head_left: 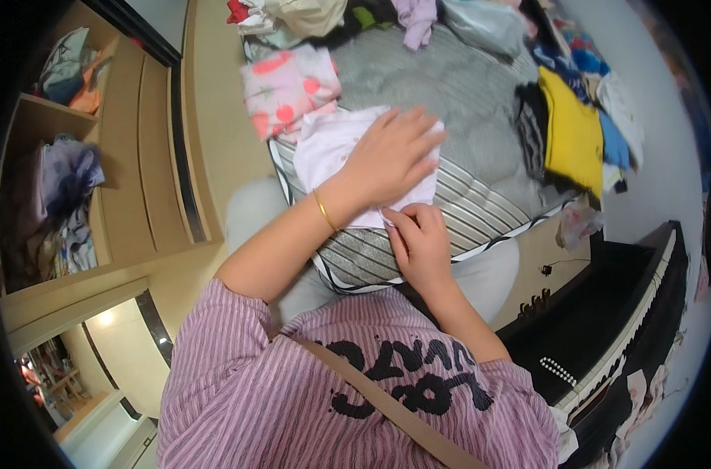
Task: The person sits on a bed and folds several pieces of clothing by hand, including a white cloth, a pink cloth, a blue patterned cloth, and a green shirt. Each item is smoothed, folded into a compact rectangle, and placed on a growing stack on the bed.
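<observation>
A pale, near-white garment with small buttons (322,144) lies folded in a compact shape on the near end of the grey striped mattress (480,199). My left hand (392,156) rests across it, palm down and fingers stretched out, the fingertips a little blurred. At the garment's near edge, my right hand (420,234) pinches the fabric between thumb and fingers. Touching the garment's far left side is a folded pink cloth with red and coral prints (291,90).
Folded clothes, a yellow one (572,129) among them, are piled along the mattress's right side. More loose clothes (309,16) lie at its far end. An open wardrobe (121,148) with stuffed shelves stands left. A black drawer (555,328) is at the lower right.
</observation>
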`<state>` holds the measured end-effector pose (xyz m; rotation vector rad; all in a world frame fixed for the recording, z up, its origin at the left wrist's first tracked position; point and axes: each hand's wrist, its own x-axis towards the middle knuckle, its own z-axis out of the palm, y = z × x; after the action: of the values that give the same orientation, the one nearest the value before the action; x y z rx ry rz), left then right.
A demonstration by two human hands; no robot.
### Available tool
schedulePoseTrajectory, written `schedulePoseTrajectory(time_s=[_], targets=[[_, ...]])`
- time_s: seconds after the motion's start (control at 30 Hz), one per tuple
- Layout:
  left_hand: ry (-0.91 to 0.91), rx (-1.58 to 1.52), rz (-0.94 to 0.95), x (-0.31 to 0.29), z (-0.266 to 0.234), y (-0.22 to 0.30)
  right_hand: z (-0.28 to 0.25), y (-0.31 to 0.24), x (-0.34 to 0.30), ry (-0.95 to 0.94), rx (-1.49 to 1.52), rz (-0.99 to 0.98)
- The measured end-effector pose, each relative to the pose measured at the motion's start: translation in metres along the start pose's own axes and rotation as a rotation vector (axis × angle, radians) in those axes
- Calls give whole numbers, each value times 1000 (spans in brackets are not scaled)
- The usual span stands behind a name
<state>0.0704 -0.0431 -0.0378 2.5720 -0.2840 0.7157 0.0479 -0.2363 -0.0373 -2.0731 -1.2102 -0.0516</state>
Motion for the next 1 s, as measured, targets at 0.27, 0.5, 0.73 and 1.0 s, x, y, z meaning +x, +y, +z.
schedulePoseTrajectory(time_s=[0.27, 0.5, 0.73, 1.0], targets=[[29, 386, -244, 5, 14, -31, -20, -3, -3, -174, 242, -231], [-192, 105, -264, -62, -17, 50, -14, 34, -4, 224, 326, 449], [-305, -149, -273, -93, -51, 79, -7, 50, 44, 109, 448, 468], [305, -1293, -1099, -96, -96, -7, 9, -32, 95, -164, 418, 167]])
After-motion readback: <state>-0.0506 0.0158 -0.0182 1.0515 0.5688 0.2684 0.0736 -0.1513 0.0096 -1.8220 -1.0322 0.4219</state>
